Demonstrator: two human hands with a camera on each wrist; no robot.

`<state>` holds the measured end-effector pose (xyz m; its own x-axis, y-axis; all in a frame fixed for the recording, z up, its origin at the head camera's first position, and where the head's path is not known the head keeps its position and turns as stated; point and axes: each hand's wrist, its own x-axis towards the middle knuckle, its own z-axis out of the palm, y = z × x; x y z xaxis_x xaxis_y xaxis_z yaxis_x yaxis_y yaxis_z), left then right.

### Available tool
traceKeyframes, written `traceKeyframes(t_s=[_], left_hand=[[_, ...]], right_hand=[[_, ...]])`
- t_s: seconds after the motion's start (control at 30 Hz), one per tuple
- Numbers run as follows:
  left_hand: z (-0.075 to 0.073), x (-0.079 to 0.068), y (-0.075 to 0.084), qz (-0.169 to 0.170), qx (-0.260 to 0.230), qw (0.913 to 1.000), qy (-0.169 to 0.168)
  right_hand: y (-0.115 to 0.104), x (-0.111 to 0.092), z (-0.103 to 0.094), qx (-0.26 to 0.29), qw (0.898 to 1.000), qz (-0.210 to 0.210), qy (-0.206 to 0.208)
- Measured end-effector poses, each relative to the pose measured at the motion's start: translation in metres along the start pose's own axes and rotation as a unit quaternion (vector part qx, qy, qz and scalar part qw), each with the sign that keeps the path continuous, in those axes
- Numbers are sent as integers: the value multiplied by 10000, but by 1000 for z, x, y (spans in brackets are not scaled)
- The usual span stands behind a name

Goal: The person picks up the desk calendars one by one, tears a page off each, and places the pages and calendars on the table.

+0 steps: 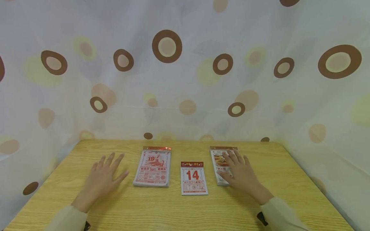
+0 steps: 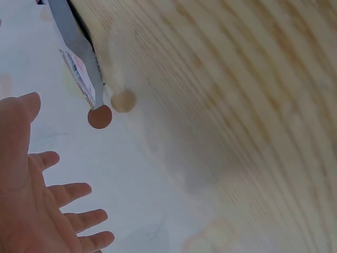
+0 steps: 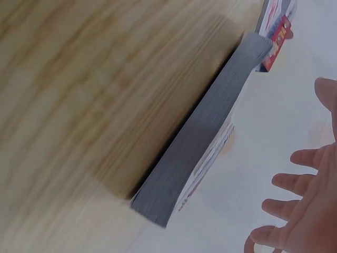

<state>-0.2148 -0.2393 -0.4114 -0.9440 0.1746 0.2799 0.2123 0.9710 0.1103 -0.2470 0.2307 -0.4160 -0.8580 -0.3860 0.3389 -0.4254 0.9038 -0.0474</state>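
Spotted sheet (image 1: pixel 188 80) hangs across the far side, with a wooden desk (image 1: pixel 150 208) in front. Left hand (image 1: pixel 104 176) is spread wide, holding nothing, left of the 19 calendar (image 1: pixel 152 170). Right hand (image 1: pixel 241 171) is splayed too, nothing gripped — it's over the food-picture calendar (image 1: pixel 218 160) on the right. Smallest is the 14 calendar (image 1: pixel 193 181), between those two and a bit nearer. All three lie face up, tops far, probably so the person can read them. Right wrist view shows a thick page edge (image 3: pixel 199 132) and clearance under the fingers — head view mostly hides both.
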Motion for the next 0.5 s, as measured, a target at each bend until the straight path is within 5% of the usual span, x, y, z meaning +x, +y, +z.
traceKeyframes(t_s=[0.5], left_hand=[[7,7,10,313,-44,9993,183]], right_hand=[[-30,26,6,223,9966,-662,435]])
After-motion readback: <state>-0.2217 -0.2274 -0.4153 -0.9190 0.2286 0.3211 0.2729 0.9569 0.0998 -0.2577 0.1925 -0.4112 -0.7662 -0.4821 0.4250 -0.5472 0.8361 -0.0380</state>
